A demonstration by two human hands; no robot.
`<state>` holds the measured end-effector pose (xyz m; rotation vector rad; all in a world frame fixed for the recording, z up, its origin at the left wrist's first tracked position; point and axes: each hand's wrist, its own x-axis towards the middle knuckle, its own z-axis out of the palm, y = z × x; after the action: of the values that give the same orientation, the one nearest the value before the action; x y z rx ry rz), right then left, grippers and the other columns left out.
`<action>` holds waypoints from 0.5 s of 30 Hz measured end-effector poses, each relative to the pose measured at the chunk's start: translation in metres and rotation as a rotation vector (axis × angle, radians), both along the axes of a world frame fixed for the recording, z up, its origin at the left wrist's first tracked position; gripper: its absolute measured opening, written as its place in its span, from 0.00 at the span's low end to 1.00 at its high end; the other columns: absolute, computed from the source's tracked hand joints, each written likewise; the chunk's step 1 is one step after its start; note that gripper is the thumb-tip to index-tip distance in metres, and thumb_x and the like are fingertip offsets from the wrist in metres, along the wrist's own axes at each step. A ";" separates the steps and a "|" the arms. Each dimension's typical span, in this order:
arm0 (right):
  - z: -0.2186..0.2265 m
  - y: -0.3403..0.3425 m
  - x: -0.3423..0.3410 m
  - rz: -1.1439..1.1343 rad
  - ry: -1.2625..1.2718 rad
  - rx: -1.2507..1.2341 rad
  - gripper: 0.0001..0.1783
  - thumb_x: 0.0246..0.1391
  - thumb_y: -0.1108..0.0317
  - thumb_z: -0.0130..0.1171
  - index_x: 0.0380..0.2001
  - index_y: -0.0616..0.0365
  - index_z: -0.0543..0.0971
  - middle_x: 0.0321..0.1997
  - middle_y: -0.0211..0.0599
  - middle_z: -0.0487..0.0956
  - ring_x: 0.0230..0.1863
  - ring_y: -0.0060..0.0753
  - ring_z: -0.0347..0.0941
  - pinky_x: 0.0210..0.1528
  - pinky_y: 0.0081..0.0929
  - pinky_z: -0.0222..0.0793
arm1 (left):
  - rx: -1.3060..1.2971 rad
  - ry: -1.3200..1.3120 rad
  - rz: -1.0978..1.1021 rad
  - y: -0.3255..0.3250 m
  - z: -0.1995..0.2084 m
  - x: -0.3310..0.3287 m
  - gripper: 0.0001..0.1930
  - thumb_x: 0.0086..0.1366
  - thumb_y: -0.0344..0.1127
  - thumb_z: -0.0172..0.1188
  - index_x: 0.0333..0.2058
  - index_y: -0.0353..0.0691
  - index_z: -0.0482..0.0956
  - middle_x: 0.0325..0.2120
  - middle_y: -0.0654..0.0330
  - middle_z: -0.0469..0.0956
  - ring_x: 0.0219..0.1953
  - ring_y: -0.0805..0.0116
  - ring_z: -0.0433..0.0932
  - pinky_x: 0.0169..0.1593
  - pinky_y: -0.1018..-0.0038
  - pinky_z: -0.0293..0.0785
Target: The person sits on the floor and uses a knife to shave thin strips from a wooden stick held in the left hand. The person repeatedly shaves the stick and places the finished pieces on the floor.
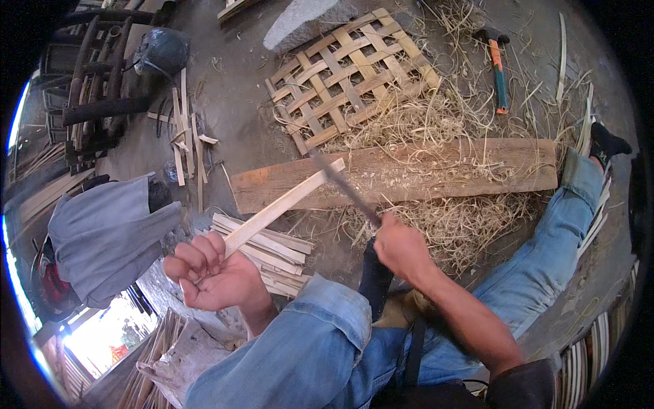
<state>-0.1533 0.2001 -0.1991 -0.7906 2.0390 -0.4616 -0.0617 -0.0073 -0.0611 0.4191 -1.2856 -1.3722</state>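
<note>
A pale flat strip of split wood or bamboo (283, 206) slants up and to the right from my left hand (221, 274), whose curled fingers grip its lower end. My right hand (402, 247) is closed round the handle of a knife (346, 189); the fist hides most of that handle. The dark, narrow blade points up and left, crossing the strip near its far end. I cannot tell whether the blade touches it. Beneath both lies a long brown plank (272, 180), strewn with thin shavings. More pale strips (272, 249) lie in a pile beside my left hand.
Curly shavings (449, 235) heap around the plank. Beyond it are a woven lattice panel (347, 78), a grey stone (303, 24) and a hammer with an orange and green handle (498, 78). Grey cloth (102, 232) hangs at the left. My jeans-clad legs (300, 341) frame the near side.
</note>
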 end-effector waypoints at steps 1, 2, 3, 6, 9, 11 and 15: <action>-0.002 0.004 -0.006 -0.030 0.014 -0.021 0.15 0.50 0.67 0.56 0.36 0.67 0.67 0.32 0.58 0.77 0.32 0.60 0.77 0.37 0.49 0.74 | 0.023 0.009 -0.003 -0.002 0.003 0.000 0.15 0.61 0.43 0.48 0.23 0.47 0.53 0.18 0.68 0.52 0.18 0.78 0.50 0.25 0.79 0.49; -0.004 0.011 -0.013 -0.059 0.027 -0.043 0.15 0.50 0.67 0.56 0.36 0.66 0.67 0.32 0.58 0.77 0.32 0.60 0.77 0.36 0.49 0.74 | 0.045 0.018 -0.006 -0.004 0.005 0.001 0.15 0.61 0.43 0.48 0.24 0.47 0.53 0.18 0.68 0.52 0.19 0.77 0.51 0.26 0.79 0.50; -0.006 0.011 -0.017 -0.095 0.037 -0.073 0.16 0.50 0.67 0.56 0.36 0.66 0.67 0.32 0.58 0.77 0.32 0.60 0.77 0.36 0.49 0.74 | 0.053 0.056 -0.042 -0.006 0.004 -0.004 0.14 0.62 0.44 0.48 0.24 0.47 0.54 0.20 0.67 0.53 0.20 0.77 0.52 0.27 0.78 0.51; 0.017 0.000 -0.009 -0.117 -0.031 -0.092 0.16 0.50 0.66 0.57 0.36 0.66 0.67 0.31 0.57 0.77 0.30 0.61 0.77 0.35 0.50 0.73 | 0.088 0.108 -0.182 -0.008 0.004 0.004 0.11 0.65 0.42 0.49 0.28 0.47 0.58 0.25 0.66 0.56 0.27 0.74 0.57 0.36 0.74 0.57; 0.017 -0.009 0.002 -0.164 -0.122 -0.103 0.17 0.50 0.64 0.57 0.37 0.65 0.67 0.30 0.57 0.77 0.31 0.61 0.77 0.36 0.51 0.73 | 0.221 0.159 -0.119 -0.006 0.002 0.007 0.09 0.65 0.36 0.47 0.27 0.45 0.59 0.26 0.66 0.56 0.28 0.73 0.57 0.38 0.74 0.58; 0.040 -0.028 0.014 -0.162 -0.267 -0.117 0.17 0.51 0.63 0.56 0.38 0.64 0.67 0.29 0.57 0.77 0.31 0.61 0.77 0.36 0.51 0.73 | 0.191 0.160 -0.141 -0.007 0.006 0.010 0.09 0.66 0.35 0.48 0.28 0.45 0.60 0.26 0.66 0.57 0.30 0.72 0.58 0.40 0.73 0.59; 0.112 -0.048 0.032 0.006 -0.409 -0.307 0.15 0.53 0.64 0.53 0.39 0.62 0.66 0.31 0.57 0.77 0.31 0.61 0.77 0.35 0.53 0.73 | 0.189 0.133 -0.172 -0.011 -0.002 0.011 0.10 0.67 0.38 0.51 0.29 0.46 0.60 0.29 0.66 0.58 0.32 0.73 0.59 0.42 0.72 0.60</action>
<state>-0.1213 0.1526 -0.0867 -0.8059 1.6049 -0.8724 -0.0510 -0.0180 -0.0626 0.3451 -1.1068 -1.6474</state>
